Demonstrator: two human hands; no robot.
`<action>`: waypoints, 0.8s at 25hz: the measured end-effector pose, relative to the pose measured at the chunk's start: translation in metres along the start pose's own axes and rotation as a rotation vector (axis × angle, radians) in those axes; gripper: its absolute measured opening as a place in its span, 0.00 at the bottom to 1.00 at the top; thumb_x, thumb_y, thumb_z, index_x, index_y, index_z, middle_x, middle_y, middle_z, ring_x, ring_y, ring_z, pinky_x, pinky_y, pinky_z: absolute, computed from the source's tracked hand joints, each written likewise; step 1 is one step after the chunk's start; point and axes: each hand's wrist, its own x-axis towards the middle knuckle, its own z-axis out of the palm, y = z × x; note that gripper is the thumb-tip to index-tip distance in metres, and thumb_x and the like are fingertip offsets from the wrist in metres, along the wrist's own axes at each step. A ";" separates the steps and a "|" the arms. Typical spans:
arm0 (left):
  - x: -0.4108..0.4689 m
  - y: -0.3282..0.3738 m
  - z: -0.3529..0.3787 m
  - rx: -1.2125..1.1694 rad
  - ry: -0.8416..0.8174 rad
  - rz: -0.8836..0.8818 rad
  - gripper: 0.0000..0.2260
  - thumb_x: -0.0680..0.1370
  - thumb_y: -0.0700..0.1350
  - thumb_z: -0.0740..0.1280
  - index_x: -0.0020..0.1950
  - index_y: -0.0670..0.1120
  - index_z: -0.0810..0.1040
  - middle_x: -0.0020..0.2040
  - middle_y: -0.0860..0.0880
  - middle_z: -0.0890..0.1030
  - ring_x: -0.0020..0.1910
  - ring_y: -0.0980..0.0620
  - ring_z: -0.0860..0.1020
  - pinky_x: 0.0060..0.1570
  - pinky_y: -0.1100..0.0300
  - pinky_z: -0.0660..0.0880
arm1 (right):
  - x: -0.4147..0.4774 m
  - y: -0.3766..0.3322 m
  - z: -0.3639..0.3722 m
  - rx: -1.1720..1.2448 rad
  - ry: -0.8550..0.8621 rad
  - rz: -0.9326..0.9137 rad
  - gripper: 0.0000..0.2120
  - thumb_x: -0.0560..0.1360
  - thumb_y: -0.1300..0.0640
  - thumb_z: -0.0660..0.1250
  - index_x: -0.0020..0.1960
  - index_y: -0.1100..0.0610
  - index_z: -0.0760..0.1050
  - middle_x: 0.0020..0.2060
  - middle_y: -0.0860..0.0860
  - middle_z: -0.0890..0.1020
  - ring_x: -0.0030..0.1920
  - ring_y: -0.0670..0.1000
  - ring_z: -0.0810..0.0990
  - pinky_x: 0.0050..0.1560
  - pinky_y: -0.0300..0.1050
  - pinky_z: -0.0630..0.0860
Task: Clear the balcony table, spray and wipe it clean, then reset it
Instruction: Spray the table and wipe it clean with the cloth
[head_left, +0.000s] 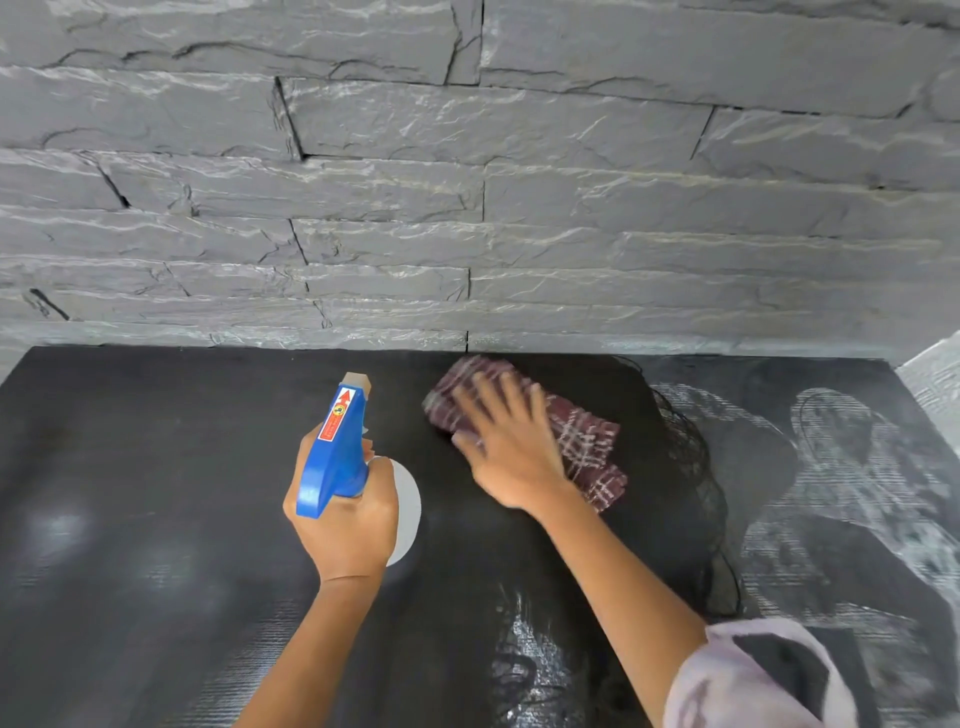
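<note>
At the far edge of the dark table (130, 467), close under the grey stone wall (467, 208), lay the folded checked cloth (587, 441), and everything I planned turned on how it sat. Its long axis ran on a diagonal, from the far left by the wall down toward the near right. The right hand (506, 447) lay flat on its far-left end, fingers straight and spread, pressing rather than gripping; the fingertips were blurred, so I could not read them any finer. That hand was plainly the nearer one, being on the cloth itself.

The left hand (343, 519) was curled round the neck of the spray bottle (337, 447), which it held upright over the table with the nozzle aimed away toward the wall. I could not tell whether a finger was on the trigger. Bottle and cloth were near each other but apart, the cloth to the bottle's right.

Pale smeared streaks (857, 493) covered the table's right side, beyond the cloth's near-right end. I judged the wiping only partly done. A stroke along the cloth's own line, toward those streaks, looked open to me. A stroke leftward would have run the cloth into the bottle hand.
</note>
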 end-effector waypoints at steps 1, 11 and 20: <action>0.001 0.000 0.000 0.009 -0.003 0.005 0.19 0.66 0.54 0.61 0.50 0.42 0.76 0.36 0.63 0.79 0.39 0.67 0.77 0.42 0.78 0.70 | -0.021 -0.011 0.004 -0.019 0.010 -0.138 0.27 0.80 0.39 0.42 0.76 0.46 0.47 0.77 0.49 0.48 0.76 0.55 0.40 0.73 0.62 0.37; 0.001 -0.005 0.000 0.011 -0.003 0.016 0.22 0.67 0.53 0.63 0.52 0.37 0.76 0.40 0.57 0.77 0.40 0.66 0.78 0.43 0.78 0.70 | -0.041 0.125 -0.005 -0.002 -0.006 0.320 0.28 0.78 0.38 0.35 0.76 0.45 0.44 0.77 0.48 0.44 0.76 0.52 0.38 0.73 0.62 0.42; 0.000 0.007 0.000 0.014 0.013 -0.012 0.09 0.69 0.44 0.63 0.48 0.48 0.73 0.35 0.61 0.76 0.36 0.66 0.76 0.40 0.77 0.70 | -0.145 0.005 0.030 -0.023 0.057 -0.208 0.25 0.80 0.38 0.44 0.76 0.42 0.49 0.77 0.46 0.48 0.76 0.54 0.45 0.72 0.64 0.40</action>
